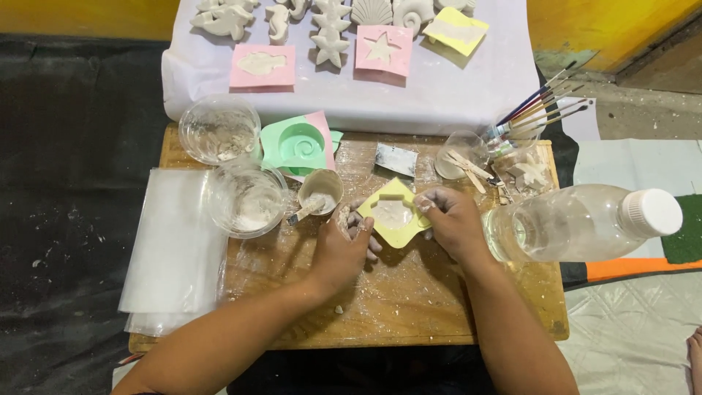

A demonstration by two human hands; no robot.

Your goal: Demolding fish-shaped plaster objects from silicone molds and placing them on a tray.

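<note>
1. The left hand (342,249) and the right hand (451,219) are resting on a wooden bench (395,307), both dusted with white powder.
2. Both hands are gripping a yellow mould (395,213) between them, the left at its near left edge and the right at its far right corner; the mould is lying flat on the bench, filled with white plaster.
3. Just to the right of the right hand, a clear plastic bottle (578,223) with a white cap is lying on its side.
4. Just beyond the left hand, a small cup (320,190) is holding a stick smeared with plaster, and left of it a clear bowl (246,199) is sitting with white powder inside.
5. Well left of the left hand, a stack of clear plastic sheets (172,249) is lying at the bench edge.
6. Farther out, a green spiral mould (298,144) and a second clear bowl (219,129) are sitting beyond the left hand; beyond the right hand, paintbrushes (541,108) are standing in a jar.
7. Farthest away, on a white cloth (439,95), pink moulds (262,66) and white sea-creature casts (330,33) are lying in rows.
</note>
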